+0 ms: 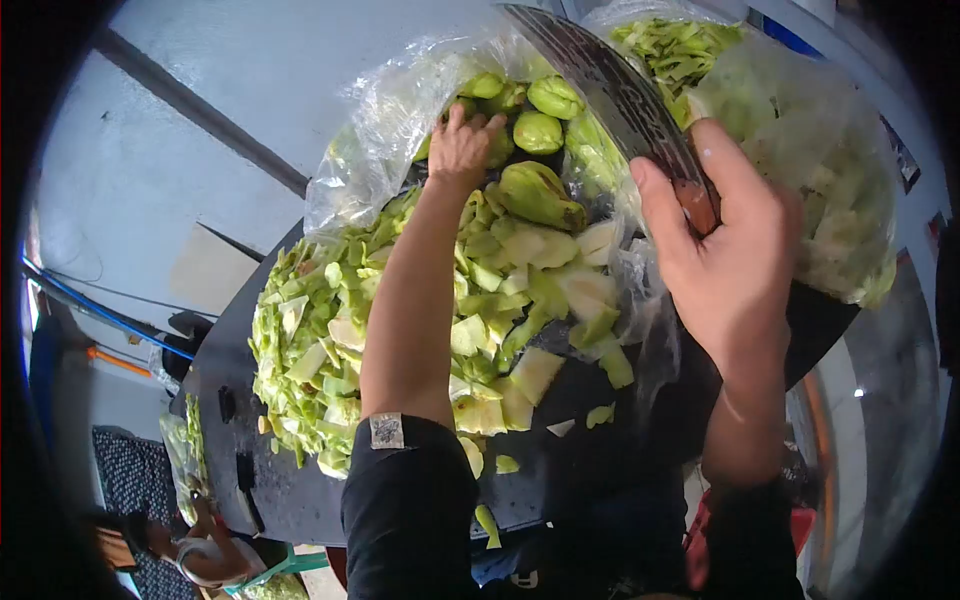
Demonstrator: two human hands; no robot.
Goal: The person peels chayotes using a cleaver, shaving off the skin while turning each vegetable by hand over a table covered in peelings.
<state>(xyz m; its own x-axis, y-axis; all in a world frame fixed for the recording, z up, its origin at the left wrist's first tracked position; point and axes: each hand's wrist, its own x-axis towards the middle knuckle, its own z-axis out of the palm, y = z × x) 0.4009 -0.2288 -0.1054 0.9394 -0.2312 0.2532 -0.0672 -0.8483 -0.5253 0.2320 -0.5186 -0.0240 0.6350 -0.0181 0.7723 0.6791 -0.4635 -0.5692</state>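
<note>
At the right, my right hand (730,240) grips a large knife (625,95) by its brown handle, blade pointing up and to the left. My left hand (465,148) reaches into an open plastic bag (375,125) of whole green chayotes (538,132); its fingers are around one of them, which it mostly covers. A larger chayote (540,195) lies just below that hand. Under my left forearm spreads a heap of cut green peels and pale pieces (320,350).
The dark table (300,500) bears everything. A clear bag of pale cut pieces (830,190) stands at the right, with green strips (675,50) behind the knife. Another person (210,555) is at the lower left, beside a bag of greens (185,455).
</note>
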